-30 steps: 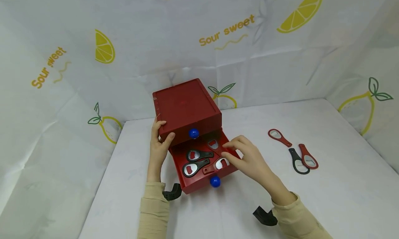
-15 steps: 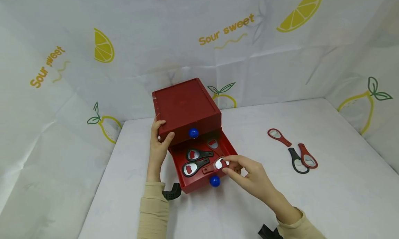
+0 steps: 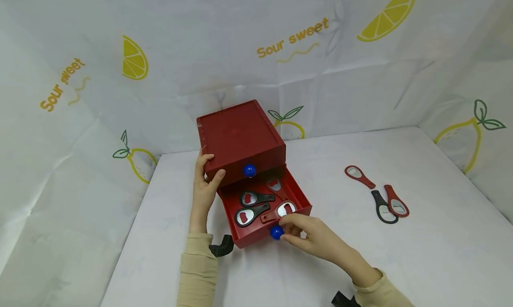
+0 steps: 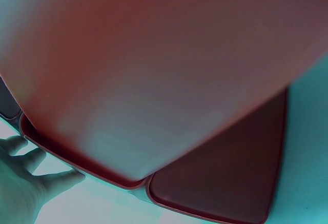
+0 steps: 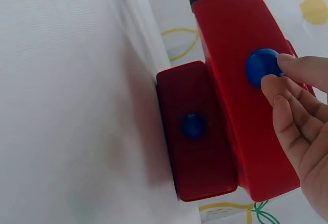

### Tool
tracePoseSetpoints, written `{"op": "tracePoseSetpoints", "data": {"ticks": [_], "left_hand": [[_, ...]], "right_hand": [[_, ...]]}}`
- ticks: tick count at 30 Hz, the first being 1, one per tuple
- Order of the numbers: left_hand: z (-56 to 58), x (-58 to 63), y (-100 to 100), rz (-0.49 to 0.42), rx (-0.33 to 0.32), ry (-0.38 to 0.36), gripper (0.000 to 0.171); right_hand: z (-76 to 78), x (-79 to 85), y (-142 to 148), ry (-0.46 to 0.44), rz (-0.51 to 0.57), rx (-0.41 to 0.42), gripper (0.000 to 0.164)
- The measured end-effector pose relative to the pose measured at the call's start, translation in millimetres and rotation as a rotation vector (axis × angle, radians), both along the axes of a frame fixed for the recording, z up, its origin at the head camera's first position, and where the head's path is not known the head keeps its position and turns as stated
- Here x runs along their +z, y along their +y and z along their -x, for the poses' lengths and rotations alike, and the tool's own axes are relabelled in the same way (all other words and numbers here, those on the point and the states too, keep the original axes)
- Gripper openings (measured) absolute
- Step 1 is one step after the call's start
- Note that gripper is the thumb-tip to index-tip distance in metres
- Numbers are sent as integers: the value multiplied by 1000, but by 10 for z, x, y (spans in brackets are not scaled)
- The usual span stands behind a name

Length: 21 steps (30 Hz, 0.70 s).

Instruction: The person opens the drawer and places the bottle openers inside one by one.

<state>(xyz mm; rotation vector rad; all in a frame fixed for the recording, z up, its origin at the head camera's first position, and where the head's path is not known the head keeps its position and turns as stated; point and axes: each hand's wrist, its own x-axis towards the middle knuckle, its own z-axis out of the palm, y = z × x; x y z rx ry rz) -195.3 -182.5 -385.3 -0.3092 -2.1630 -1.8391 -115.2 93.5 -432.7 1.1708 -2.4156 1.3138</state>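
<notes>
A red drawer cabinet (image 3: 240,135) stands on the table. My left hand (image 3: 203,191) grips its front left corner, fingers over the top edge and thumb on the front. Below the top drawer, a pulled-out drawer (image 3: 252,239) holds two black bottle openers (image 3: 245,217) and two red bottle openers (image 3: 270,216). With thumb and index finger, my right hand (image 3: 316,240) pinches this drawer's blue knob (image 5: 260,66); the other fingers curl beneath. In the left wrist view, the cabinet's side fills most of the picture, and my fingers (image 4: 32,160) show at its edge.
On the table to the right lie two red bottle openers (image 3: 359,176) and a black bottle opener (image 3: 382,209), one red overlapping the black. Another drawer front (image 5: 200,167) with a blue knob sits under the pulled-out one. A lemon-print cloth (image 3: 340,89) hangs behind.
My right hand has moved from above the drawer's right side down to its front knob, and its fingers have closed on it. The left hand and the bottle openers stay put.
</notes>
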Motion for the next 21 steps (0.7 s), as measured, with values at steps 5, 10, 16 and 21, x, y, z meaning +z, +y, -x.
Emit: {"op": "tracePoseSetpoints", "data": {"ticks": [5,10,16,21], "left_hand": [[7,-10,0,5,8,-6,43],[13,-22,-6,10,9,-5,43],[6,-10,0,2,2,2,43],[-2,4,2,-7,1,-1,43]], "right_hand": [[-6,-48,9,6,17,18,28],[-1,-85,19,-56,2,69,30],[0,-118,-7,-84,-23,70,29],[4,-119,-20,-46,-7,60,29]]}}
